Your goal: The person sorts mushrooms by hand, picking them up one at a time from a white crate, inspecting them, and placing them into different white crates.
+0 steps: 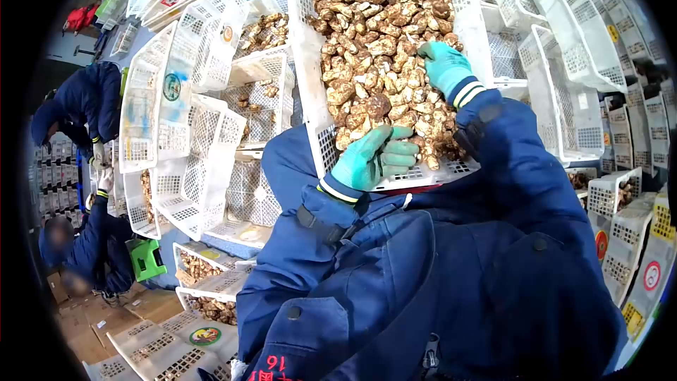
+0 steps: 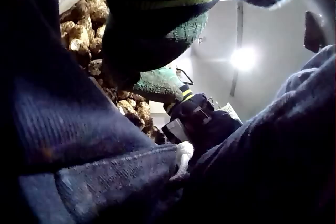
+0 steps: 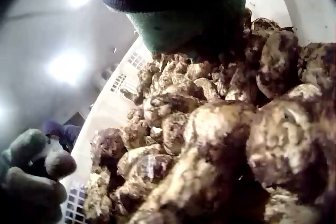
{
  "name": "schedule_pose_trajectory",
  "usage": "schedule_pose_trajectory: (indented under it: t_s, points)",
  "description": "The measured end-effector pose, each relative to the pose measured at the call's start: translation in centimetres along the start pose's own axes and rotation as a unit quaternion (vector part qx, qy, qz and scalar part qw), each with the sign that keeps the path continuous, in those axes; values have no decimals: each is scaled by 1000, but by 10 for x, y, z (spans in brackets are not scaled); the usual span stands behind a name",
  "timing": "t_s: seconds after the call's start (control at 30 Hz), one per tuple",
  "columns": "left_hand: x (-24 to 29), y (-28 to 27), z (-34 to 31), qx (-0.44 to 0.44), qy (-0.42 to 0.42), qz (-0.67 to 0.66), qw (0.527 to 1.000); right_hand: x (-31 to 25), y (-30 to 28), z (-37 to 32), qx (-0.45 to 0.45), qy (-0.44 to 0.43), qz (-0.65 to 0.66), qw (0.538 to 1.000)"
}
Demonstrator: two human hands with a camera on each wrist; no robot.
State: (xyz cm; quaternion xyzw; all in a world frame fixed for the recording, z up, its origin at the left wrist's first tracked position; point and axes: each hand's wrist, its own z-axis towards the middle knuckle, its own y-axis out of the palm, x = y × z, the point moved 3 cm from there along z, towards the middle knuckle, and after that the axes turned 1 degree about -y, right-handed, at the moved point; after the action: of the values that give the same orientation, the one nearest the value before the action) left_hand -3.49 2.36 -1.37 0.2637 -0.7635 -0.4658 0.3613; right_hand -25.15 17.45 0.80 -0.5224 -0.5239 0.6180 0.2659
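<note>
A white perforated crate (image 1: 305,63) full of brown and cream knobbly mushrooms (image 1: 381,46) rests at the person's lap. The right hand (image 1: 449,72), in a green glove, reaches onto the pile's right side; its fingertips are partly hidden, so a grip cannot be made out. Near the crate's front edge is the green-gloved left hand (image 1: 374,158), fingers loosely bent, with no item visible in it. Mushrooms (image 3: 173,129) fill much of the right wrist view, with the right glove (image 3: 189,29) above and the left hand (image 3: 37,176) at lower left. The left wrist view shows the left glove (image 2: 157,83) beside mushrooms (image 2: 79,32).
White crates (image 1: 201,35) stand stacked at the left, some holding mushrooms (image 1: 264,34). More crates (image 1: 564,92) line the right side. Two people in dark blue clothes (image 1: 88,102) are at the far left, near a green stool (image 1: 147,259).
</note>
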Motion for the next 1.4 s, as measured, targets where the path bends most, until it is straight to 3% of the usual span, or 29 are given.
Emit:
schedule_pose_trajectory:
  t_s: [0.03,0.07,0.13,0.17,0.23,0.27,0.3,0.37,0.4,0.43,0.53,0.63,0.67,0.7,0.73,0.77,0.8,0.83,0.87,0.9,0.93,0.97,1.03,1.07,1.1,1.17,1.23,1.37,1.4]
  points:
    - [2,5,0,-16,7,-19,1000,0,-9,-8,-31,5,47,998]
    - [7,10,-4,-1,27,23,999,9,-1,-12,-65,22,213,975]
    - [6,20,-2,21,78,5,997,2,-4,-38,-137,74,525,837]
    - [6,24,-1,35,102,-14,994,-20,-20,-58,-185,67,547,814]
    - [7,25,3,7,98,-38,994,-41,-22,-75,-177,-133,361,906]
    - [7,18,5,-8,100,-34,994,-50,-27,-77,-82,-172,288,939]
    - [8,10,6,-23,106,-30,994,-46,-30,-69,-130,-5,256,958]
    - [13,-4,5,-101,95,-45,989,-36,-20,-43,85,-119,36,989]
    - [13,-8,4,-109,101,-42,988,-33,-9,-35,-34,-71,-38,996]
    - [13,-5,2,-116,105,-39,987,-39,-1,-41,11,-108,-98,989]
    - [11,-6,2,-9,82,-36,996,-42,11,-38,17,-119,-137,983]
    - [10,-6,0,-25,88,-34,995,-25,11,-29,-23,-76,-63,995]
    - [10,-4,-1,-24,107,-3,994,-21,0,-38,0,-38,33,999]
    - [9,-9,3,-81,103,-5,991,-16,-9,-43,-56,27,174,983]
    - [9,-21,10,-138,101,-8,985,3,7,-41,-52,19,340,939]
    - [11,-13,13,-195,96,-11,976,7,8,-46,-54,16,409,911]
    - [6,-16,5,-36,91,51,994,11,9,-50,-57,14,476,877]
    - [6,-8,3,-6,80,43,996,-21,-23,-70,-139,28,440,887]
    - [6,-2,3,25,68,35,997,-35,-26,-83,-150,-45,408,900]
    - [7,7,1,57,58,29,996,-45,-27,-89,-161,-120,372,906]
    - [8,24,-3,97,60,26,993,-55,-27,-91,-74,-282,244,925]
    - [12,28,-3,36,26,15,999,-58,-27,-92,-112,-103,361,920]
    - [10,17,0,-42,39,-22,998,-42,-22,-64,100,-169,189,962]
    - [14,23,-7,-7,47,46,998,-43,-23,-53,109,-216,63,968]
    - [13,18,-10,48,43,94,993,-41,-7,-41,-87,-142,-115,979]
    - [14,14,-10,14,22,42,999,-31,12,-56,24,-273,-111,955]
    - [10,9,-3,-1,73,18,997,-30,1,-62,-38,-167,-106,980]
    - [13,6,-10,71,114,49,990,-27,-16,-69,-137,-104,-176,969]
    - [13,4,-11,47,126,45,990,-30,-19,-68,-154,-88,-182,967]
